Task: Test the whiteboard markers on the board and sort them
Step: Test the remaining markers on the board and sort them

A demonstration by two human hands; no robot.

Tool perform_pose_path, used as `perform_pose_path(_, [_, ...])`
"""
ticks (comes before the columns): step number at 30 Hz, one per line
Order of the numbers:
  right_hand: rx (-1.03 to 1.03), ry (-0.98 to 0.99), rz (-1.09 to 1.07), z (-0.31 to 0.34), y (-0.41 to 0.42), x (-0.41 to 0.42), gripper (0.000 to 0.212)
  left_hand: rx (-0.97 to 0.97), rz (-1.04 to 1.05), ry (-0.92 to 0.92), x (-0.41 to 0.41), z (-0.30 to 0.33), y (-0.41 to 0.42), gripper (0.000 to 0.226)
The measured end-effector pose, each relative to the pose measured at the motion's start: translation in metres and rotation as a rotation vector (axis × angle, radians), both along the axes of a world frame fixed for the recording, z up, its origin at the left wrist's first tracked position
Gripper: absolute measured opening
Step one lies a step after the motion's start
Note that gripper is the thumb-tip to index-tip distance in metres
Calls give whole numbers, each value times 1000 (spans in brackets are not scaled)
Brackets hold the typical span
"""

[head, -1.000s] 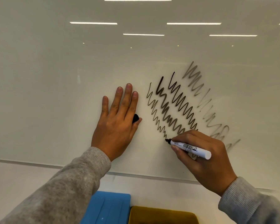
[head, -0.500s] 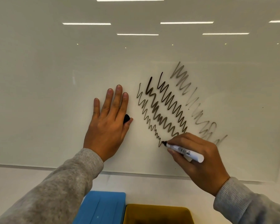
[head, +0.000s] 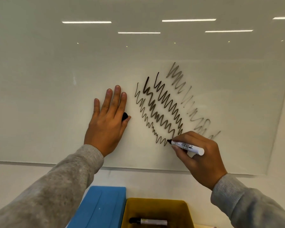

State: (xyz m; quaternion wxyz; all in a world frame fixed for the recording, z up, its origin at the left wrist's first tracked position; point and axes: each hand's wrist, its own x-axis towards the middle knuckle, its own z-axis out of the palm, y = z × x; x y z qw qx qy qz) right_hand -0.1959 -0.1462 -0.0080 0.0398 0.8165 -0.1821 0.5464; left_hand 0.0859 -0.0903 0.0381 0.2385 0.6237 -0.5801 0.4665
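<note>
Right hand (head: pixel 199 155), pinching marker (head: pixel 187 146), extended fourth squiggle (head: pixel 148 119); left hand (head: pixel 108 119) spread on board (head: pixel 56 79), cap (head: pixel 124 116) under thumb; two bins (head: pixel 104 209), one marker inside.

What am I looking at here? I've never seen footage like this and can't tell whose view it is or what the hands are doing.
There is no machine: a person wears a camera on the head, looking down at their own hands. The right hand grips a white marker, its tip on the whiteboard at the end of a thin scribble. The left hand lies flat on the board with a black cap tucked under it. Below stand a blue bin and a yellow bin holding another marker.
</note>
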Motion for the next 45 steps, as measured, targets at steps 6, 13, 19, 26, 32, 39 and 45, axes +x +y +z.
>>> perform_pose_path(6, [108, 203, -13, -2, 5, 2, 9, 104, -49, 42, -3, 9, 18, 64])
perform_pose_path(13, [236, 60, -30, 8, 42, -19, 9, 326, -52, 208, -18, 6, 73, 60])
perform_pose_path(19, [506, -76, 48, -2, 83, -32, 38, 386, -332, 718, -40, -32, 124, 31])
perform_pose_path(26, [759, -239, 252, -38, 131, -35, 80, 553, -593, 1252, -90, -88, 176, 22])
perform_pose_path(32, [979, -390, 366, -56, 154, -31, 68, 594, -717, 1627, -99, -114, 191, 37])
perform_pose_path(39, [1135, -563, 406, -66, 158, -28, 54, 731, -712, 1419, -111, -123, 199, 33])
perform_pose_path(45, [1131, -586, 442, -62, 161, -32, 53, 586, -834, 1395, -119, -110, 202, 38])
